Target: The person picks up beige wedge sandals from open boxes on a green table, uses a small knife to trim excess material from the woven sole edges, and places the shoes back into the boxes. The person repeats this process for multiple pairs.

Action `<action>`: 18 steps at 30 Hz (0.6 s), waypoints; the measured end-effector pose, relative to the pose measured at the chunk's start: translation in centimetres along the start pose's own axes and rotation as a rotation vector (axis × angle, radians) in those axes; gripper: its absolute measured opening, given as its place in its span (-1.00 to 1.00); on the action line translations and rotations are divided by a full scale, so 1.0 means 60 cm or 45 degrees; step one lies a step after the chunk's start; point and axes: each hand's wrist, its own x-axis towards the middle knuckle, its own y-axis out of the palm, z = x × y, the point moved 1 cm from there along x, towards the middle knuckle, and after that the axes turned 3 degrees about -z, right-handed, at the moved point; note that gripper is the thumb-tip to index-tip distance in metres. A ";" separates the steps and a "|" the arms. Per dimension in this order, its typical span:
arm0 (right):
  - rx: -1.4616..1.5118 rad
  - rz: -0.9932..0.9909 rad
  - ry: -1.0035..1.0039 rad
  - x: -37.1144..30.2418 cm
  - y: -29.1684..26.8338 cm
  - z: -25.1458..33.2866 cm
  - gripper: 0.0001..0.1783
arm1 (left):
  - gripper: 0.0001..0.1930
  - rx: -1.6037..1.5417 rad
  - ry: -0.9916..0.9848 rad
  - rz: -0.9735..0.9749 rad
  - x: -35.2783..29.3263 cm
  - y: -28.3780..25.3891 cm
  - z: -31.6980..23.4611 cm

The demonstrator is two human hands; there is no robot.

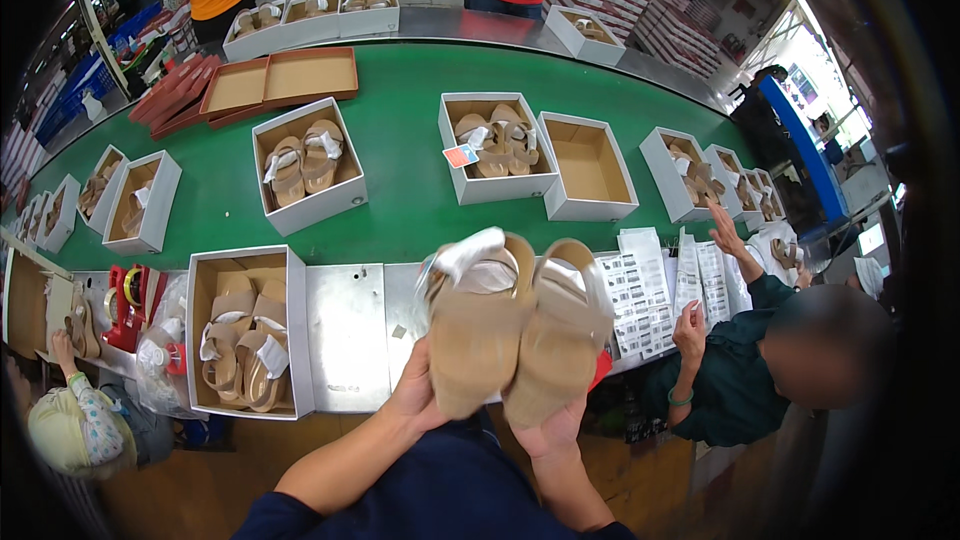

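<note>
I hold a pair of tan sandals up in front of me, side by side, toes toward me and slightly blurred. My left hand (418,395) is closed round the toe end of the left sandal (472,350). Under the other one, the right sandal (560,345), my right hand (556,428) grips the toe from below. White wrapping paper (472,252) covers the straps. Left of my hands, on the metal bench (345,340), an open white shoe box (298,340) contains another pair of tan sandals (245,345).
Several white shoe boxes with sandals, including one box (342,190), stand on the green conveyor belt (400,160). Brown lids (312,75) lie at its far side. Barcode label sheets (640,290) are beside a co-worker (735,370). Red tape dispensers (125,305) stand left.
</note>
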 end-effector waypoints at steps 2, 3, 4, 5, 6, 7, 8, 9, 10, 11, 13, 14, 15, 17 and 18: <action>-0.354 0.004 -0.043 -0.008 -0.019 0.004 -0.37 | -0.37 0.062 -0.033 0.017 -0.008 -0.012 -0.014; -0.528 0.004 -0.061 -0.009 -0.022 0.004 -0.36 | -0.35 0.125 -0.027 0.006 -0.010 -0.016 -0.023; -0.767 -0.170 -0.080 -0.010 -0.023 0.011 -0.27 | -0.33 0.186 -0.019 0.005 -0.012 -0.018 -0.031; -1.035 -0.178 -0.164 -0.002 -0.014 0.014 -0.33 | -0.31 0.258 -0.002 -0.015 -0.015 -0.020 -0.039; -1.234 -0.203 -0.329 0.009 0.005 0.009 -0.43 | -0.29 0.343 0.024 -0.038 -0.015 -0.019 -0.049; -1.430 -0.227 -0.497 0.014 0.022 0.004 -0.52 | -0.27 0.436 0.059 -0.065 -0.015 -0.022 -0.057; -1.543 -0.376 -0.726 0.006 0.028 0.011 -0.61 | -0.25 0.530 0.102 -0.086 -0.016 -0.024 -0.067; -1.645 -0.525 -0.955 -0.006 0.034 0.021 -0.70 | -0.23 0.631 0.160 -0.113 -0.015 -0.028 -0.077; -1.418 -0.230 -1.190 -0.014 0.046 0.032 -0.77 | -0.21 0.751 0.232 -0.135 -0.016 -0.028 -0.089; -1.315 -0.008 -1.128 -0.028 0.055 0.050 -0.73 | -0.19 0.873 0.290 -0.138 -0.015 -0.023 -0.096; -1.673 0.034 -0.908 -0.020 0.083 0.054 -0.63 | -0.14 1.101 0.411 -0.138 -0.023 0.001 -0.098; -1.824 0.041 -0.731 -0.001 0.097 0.050 -0.62 | -0.12 1.191 0.457 -0.130 -0.028 0.022 -0.093; -1.849 -0.032 -0.449 0.007 0.093 0.045 -0.63 | 0.02 1.285 0.505 -0.112 -0.029 0.051 -0.077; -1.376 -0.369 -0.110 0.016 0.063 0.033 -0.63 | 0.02 1.609 0.642 -0.084 -0.026 0.088 -0.055; -1.561 -0.369 -0.079 0.033 0.046 0.040 -0.65 | 0.00 1.960 0.804 -0.055 -0.024 0.102 -0.049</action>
